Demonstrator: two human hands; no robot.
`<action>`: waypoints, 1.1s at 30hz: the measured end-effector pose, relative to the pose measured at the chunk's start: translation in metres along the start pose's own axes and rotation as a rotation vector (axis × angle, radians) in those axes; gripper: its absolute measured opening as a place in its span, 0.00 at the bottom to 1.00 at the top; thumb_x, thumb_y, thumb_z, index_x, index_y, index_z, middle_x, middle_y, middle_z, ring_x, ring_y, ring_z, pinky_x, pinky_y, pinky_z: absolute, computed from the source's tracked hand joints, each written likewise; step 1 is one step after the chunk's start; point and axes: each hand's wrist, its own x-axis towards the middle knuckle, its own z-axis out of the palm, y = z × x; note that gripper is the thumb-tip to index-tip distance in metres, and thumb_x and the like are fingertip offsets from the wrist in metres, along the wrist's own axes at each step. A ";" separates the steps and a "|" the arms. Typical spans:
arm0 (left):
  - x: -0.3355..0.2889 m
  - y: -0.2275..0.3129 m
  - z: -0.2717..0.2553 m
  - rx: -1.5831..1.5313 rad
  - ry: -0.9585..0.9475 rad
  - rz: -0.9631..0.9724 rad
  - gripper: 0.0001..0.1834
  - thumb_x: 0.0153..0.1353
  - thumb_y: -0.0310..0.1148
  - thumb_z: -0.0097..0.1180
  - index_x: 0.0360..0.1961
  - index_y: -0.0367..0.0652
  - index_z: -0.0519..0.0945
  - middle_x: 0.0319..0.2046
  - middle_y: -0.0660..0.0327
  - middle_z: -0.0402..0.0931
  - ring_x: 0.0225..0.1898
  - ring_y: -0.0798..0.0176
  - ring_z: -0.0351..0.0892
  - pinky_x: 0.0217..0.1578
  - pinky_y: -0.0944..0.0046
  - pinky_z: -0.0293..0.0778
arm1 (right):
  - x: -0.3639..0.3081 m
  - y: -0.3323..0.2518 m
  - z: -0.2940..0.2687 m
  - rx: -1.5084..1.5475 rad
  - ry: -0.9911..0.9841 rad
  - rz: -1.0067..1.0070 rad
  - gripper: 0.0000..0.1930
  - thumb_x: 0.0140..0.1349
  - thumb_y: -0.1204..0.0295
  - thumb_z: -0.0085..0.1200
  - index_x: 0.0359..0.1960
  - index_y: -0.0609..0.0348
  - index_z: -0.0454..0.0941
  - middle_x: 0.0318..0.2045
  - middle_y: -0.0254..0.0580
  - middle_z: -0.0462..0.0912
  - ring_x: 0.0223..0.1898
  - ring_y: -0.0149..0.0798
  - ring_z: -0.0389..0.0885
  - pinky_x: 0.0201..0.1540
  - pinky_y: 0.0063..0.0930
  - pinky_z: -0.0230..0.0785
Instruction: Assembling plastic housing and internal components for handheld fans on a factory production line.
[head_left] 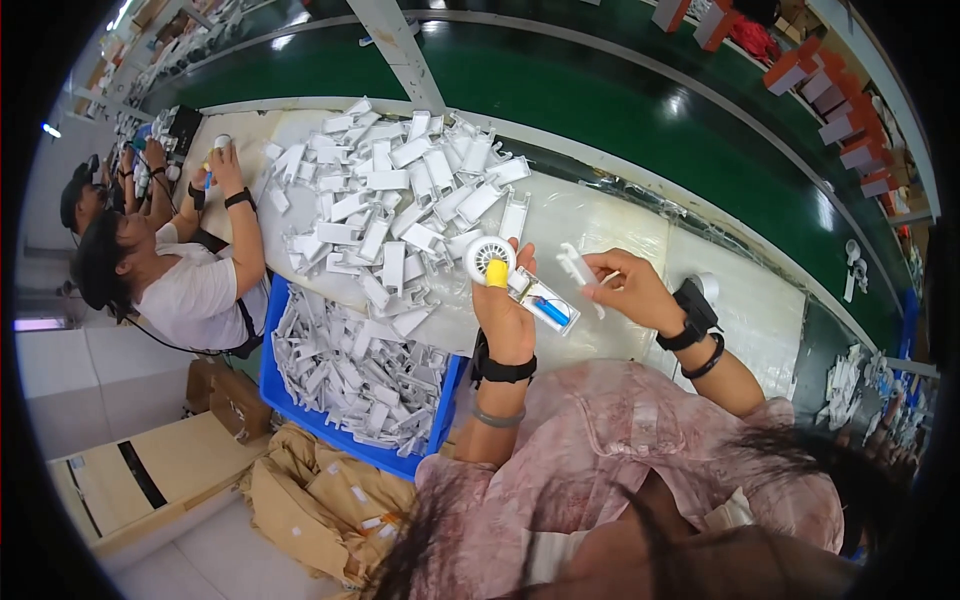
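In my left hand (506,318) lies a white device with a round, slotted head, like a small handheld fan (490,257). Its handle is uncovered and shows a blue cylinder, like a battery (551,310). A yellow cover (497,272) sits on my left thumb. My right hand (634,288) pinches a slim white plastic cover (575,265) just right of the device, apart from it. To the left, a heap of white plastic shells (390,200) spreads over the worktable (610,235); one shell reaches close to my left fingertips.
A blue bin (268,375) full of similar white parts stands at the table's near left. Beyond the table runs a green conveyor belt (560,80). A co-worker (195,290) works at the left. Brown sacking (300,490) lies on the floor below. A white rounded object (706,287) is behind my right wrist.
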 end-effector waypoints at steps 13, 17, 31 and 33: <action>-0.007 -0.004 0.008 0.065 -0.074 0.099 0.19 0.65 0.29 0.47 0.56 0.38 0.64 0.52 0.53 0.72 0.50 0.55 0.76 0.49 0.61 0.71 | -0.012 -0.029 0.032 -0.463 0.092 -0.278 0.23 0.47 0.64 0.66 0.44 0.60 0.78 0.33 0.43 0.77 0.35 0.43 0.77 0.37 0.30 0.70; -0.008 -0.006 0.008 0.028 -0.069 0.088 0.20 0.65 0.29 0.49 0.56 0.39 0.63 0.52 0.53 0.71 0.50 0.55 0.76 0.49 0.60 0.71 | -0.012 -0.026 0.036 -0.482 0.102 -0.304 0.24 0.46 0.65 0.68 0.45 0.61 0.78 0.33 0.42 0.77 0.33 0.40 0.77 0.34 0.28 0.71; -0.013 -0.016 0.018 0.220 -0.121 0.108 0.25 0.59 0.17 0.47 0.58 0.36 0.57 0.53 0.51 0.67 0.54 0.55 0.72 0.52 0.58 0.73 | -0.014 -0.016 0.038 -0.497 0.150 -0.320 0.26 0.46 0.66 0.67 0.47 0.64 0.76 0.34 0.45 0.77 0.35 0.42 0.76 0.37 0.29 0.69; -0.012 -0.016 0.013 0.328 -0.143 0.071 0.27 0.55 0.13 0.42 0.57 0.35 0.55 0.52 0.49 0.67 0.54 0.58 0.71 0.52 0.60 0.72 | -0.013 -0.014 0.035 -0.471 0.129 -0.256 0.25 0.47 0.66 0.67 0.47 0.65 0.76 0.35 0.45 0.76 0.35 0.41 0.75 0.38 0.29 0.69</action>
